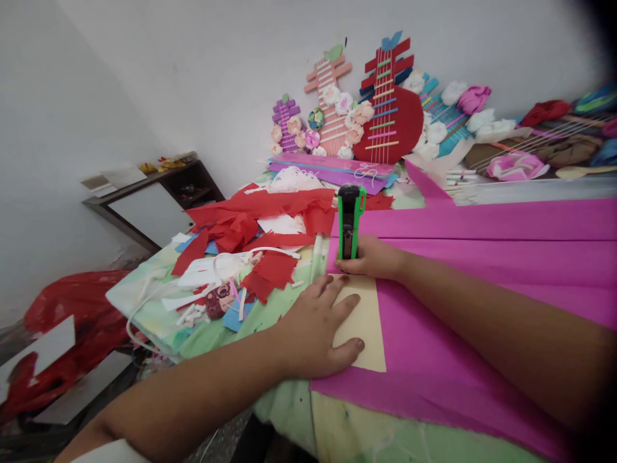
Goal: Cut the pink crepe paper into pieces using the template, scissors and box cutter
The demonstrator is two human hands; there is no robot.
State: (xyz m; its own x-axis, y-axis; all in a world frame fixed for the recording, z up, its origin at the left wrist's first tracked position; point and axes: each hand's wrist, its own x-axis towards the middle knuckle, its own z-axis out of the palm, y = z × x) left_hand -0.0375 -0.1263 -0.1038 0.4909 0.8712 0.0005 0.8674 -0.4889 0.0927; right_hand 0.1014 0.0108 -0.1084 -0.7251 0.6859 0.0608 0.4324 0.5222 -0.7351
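My left hand [321, 328] lies flat with fingers spread on a cream rectangular card [371, 328]. Beneath the card is a large sheet of magenta paper [463, 315] with fold lines. In my right hand [373, 258], what looks like a green-and-black utility knife [349, 222] stands upright, gripped near its lower end. It is just beyond the card's far edge, close to the left margin of the magenta sheet. Its tip is hidden behind my fingers, so I cannot tell whether it touches the paper.
Red paper scraps [231, 225] and white strips litter the cloth-covered table [270, 315] at left. Decorated guitar-shaped crafts [400, 125] lean on the wall behind. A low cabinet [149, 206] and a red plastic bag [77, 299] are beyond the table's left edge.
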